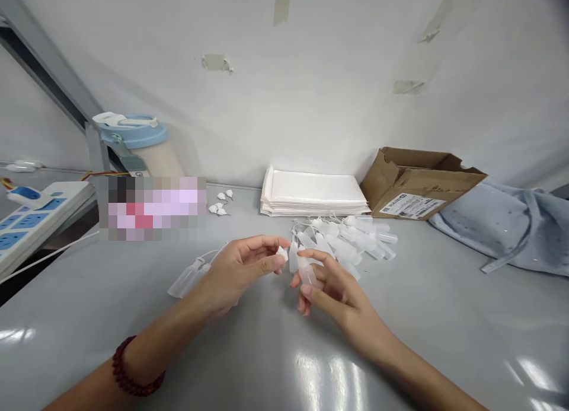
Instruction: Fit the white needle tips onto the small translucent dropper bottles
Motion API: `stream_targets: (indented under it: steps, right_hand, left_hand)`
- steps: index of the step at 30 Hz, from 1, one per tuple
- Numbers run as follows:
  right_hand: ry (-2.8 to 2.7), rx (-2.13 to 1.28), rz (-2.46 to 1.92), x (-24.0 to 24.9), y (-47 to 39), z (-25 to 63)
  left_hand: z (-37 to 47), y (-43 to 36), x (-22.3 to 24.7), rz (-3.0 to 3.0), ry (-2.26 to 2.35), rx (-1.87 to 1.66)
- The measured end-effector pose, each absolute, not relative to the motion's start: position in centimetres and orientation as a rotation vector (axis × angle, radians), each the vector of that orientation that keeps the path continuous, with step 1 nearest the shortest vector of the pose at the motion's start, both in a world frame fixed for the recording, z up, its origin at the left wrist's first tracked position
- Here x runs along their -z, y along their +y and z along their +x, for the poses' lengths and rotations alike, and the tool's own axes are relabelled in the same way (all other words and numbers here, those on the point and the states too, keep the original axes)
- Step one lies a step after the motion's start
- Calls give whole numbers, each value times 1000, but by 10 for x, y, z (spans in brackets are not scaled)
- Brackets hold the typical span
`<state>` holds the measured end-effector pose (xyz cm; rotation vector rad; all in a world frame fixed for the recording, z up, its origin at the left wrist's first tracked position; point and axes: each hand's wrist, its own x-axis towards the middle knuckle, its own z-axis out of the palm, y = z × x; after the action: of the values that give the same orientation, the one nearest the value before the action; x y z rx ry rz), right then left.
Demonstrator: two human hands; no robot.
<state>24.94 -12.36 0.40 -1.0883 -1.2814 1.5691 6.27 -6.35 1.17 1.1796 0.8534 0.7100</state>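
Note:
Between the thumb and fingers of my left hand (240, 271) is a small white cap (281, 254). My right hand (338, 286) grips a small translucent squeeze bottle (306, 271), tilted, its upper end toward the cap. The two hands are close together over the grey table, cap and bottle apart. Just beyond my right hand lies a pile of similar translucent bottles (351, 239), several with thin tips. A few more bottles (189, 277) rest beside my left wrist. Several loose white caps (217, 209) with dark thin tips sit farther back on the left.
At the back stands a stack of white padded envelopes (315, 188), beside an open cardboard box (418, 182). Grey-blue cloth (507, 227) lies at right. To the left are a blue-lidded jug (137, 141), a power strip (40, 215) with a cable, and a blurred-out patch (153, 209).

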Motion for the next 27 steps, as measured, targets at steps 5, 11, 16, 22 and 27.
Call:
stream_targets:
  steps: [5, 11, 16, 22, 27]
  right_hand:
    - [-1207, -1545, -1116, 1, -125, 247]
    - [-980, -1673, -1106, 2, -127, 247]
    - [-828, -1817, -1090, -2, -127, 246]
    - [-771, -1928, -998, -2, -130, 243]
    - [-787, -1985, -990, 0, -130, 242]
  left_hand:
    - [63, -66, -11, 1227, 812, -612]
    - [65, -66, -10, 1257, 821, -500]
    - [69, -68, -6, 1188, 774, -553]
    - [72, -71, -4, 1180, 765, -652]
    - [70, -73, -6, 1285, 729, -620]
